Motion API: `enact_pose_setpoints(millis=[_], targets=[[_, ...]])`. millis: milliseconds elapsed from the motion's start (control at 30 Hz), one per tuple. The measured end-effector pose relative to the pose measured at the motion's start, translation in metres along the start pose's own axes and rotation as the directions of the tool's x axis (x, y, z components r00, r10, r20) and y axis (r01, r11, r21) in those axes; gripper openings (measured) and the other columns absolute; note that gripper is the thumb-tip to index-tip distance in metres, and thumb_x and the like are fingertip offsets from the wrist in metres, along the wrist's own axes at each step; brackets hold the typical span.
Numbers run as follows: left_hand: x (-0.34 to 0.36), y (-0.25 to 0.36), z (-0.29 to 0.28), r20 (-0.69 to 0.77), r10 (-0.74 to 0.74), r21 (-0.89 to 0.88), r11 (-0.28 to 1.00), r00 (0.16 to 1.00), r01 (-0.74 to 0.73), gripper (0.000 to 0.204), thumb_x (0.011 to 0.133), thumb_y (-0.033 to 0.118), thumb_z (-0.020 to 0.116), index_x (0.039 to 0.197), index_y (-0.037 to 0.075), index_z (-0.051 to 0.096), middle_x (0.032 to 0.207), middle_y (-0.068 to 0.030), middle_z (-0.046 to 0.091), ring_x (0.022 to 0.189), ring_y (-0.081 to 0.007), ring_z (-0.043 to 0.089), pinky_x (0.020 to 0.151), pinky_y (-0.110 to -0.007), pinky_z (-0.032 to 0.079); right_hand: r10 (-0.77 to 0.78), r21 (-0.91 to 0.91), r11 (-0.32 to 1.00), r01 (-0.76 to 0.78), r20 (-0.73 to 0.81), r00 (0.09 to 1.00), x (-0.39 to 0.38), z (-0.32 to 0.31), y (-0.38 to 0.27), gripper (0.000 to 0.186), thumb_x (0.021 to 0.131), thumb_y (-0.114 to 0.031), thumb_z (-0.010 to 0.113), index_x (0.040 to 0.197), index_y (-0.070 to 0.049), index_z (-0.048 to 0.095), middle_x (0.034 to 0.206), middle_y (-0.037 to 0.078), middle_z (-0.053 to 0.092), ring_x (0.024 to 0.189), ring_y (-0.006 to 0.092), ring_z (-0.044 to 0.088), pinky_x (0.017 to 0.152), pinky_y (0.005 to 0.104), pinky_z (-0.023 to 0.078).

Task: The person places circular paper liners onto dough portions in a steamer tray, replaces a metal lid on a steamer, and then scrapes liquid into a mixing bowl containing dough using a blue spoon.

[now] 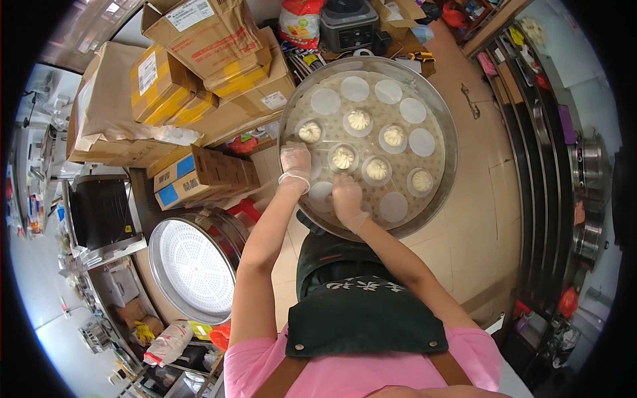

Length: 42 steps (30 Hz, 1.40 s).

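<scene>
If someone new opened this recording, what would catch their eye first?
Probably the big round metal tray at upper centre, with six pleated buns on pale discs. Over its near-left part are two hands in clear gloves, the left hand by the tray's left edge and the right hand just below a bun. Next, the bright perforated steamer at lower left.

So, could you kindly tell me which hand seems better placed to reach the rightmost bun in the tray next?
The right hand, probably: it is over the tray and closer to that bun, while the left hand is at the tray's left side, with other buns in between.
</scene>
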<state>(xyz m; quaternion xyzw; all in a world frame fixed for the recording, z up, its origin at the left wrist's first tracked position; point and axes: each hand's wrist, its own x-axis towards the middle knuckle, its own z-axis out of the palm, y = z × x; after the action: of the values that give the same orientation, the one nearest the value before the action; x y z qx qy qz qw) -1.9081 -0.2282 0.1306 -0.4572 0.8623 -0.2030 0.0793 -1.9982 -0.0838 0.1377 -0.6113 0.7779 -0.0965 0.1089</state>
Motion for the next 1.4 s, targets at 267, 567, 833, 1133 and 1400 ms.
enact_pose_setpoints(millis=[267,567,833,1133,1400], targets=[[0.005,-0.002,0.003,0.148,-0.031,-0.164,0.985,0.988,0.055,0.015,0.085,0.011,0.053,0.088,0.008,0.067,0.086,-0.0098,0.067,0.083,-0.0233,0.065,0.069,-0.035,0.050,-0.045,0.172,0.984,0.055,-0.060,0.997,-0.004,0.008,0.003,0.031,0.058,-0.020,0.080,0.077,-0.007,0.060,0.082,0.010,0.059,0.079,0.0277,0.061,0.065,0.0379,0.051],[0.002,-0.002,0.010,0.175,-0.047,-0.223,0.971,0.983,0.086,0.018,0.082,0.009,0.055,0.092,0.001,0.067,0.088,-0.0141,0.067,0.081,-0.0257,0.067,0.068,-0.034,0.053,0.005,0.550,0.822,-0.147,0.250,0.968,-0.014,-0.058,0.036,0.015,0.073,-0.015,0.068,0.083,-0.005,0.063,0.076,0.016,0.064,0.077,0.0347,0.062,0.069,0.0438,0.048],[0.002,-0.001,0.010,0.086,-0.052,-0.088,0.994,0.995,0.060,0.023,0.082,0.007,0.054,0.099,-0.005,0.064,0.089,-0.0156,0.067,0.077,-0.0240,0.067,0.065,-0.032,0.053,-0.236,0.261,0.949,0.174,0.227,0.945,-0.044,-0.042,0.074,0.012,0.074,-0.011,0.063,0.083,-0.004,0.058,0.079,0.016,0.063,0.078,0.0338,0.063,0.065,0.0416,0.049],[-0.026,0.020,-0.065,0.322,0.106,-0.276,0.961,0.941,-0.014,0.018,0.084,0.014,0.055,0.097,0.006,0.066,0.093,-0.0123,0.068,0.085,-0.0227,0.067,0.070,-0.032,0.050,-0.227,-0.080,0.968,0.236,0.110,0.968,-0.047,-0.015,0.076,0.029,0.064,-0.013,0.070,0.088,-0.006,0.056,0.087,0.011,0.056,0.085,0.0272,0.058,0.068,0.0367,0.049],[-0.088,0.063,-0.069,0.262,0.363,-0.624,0.770,0.894,-0.130,0.015,0.077,0.017,0.066,0.090,0.009,0.066,0.093,-0.0098,0.064,0.092,-0.0236,0.063,0.075,-0.034,0.051,-0.135,-0.088,0.987,0.135,0.007,0.991,-0.050,-0.010,0.070,0.010,0.068,-0.010,0.066,0.077,-0.009,0.061,0.081,0.009,0.056,0.075,0.0254,0.060,0.060,0.0357,0.051]])
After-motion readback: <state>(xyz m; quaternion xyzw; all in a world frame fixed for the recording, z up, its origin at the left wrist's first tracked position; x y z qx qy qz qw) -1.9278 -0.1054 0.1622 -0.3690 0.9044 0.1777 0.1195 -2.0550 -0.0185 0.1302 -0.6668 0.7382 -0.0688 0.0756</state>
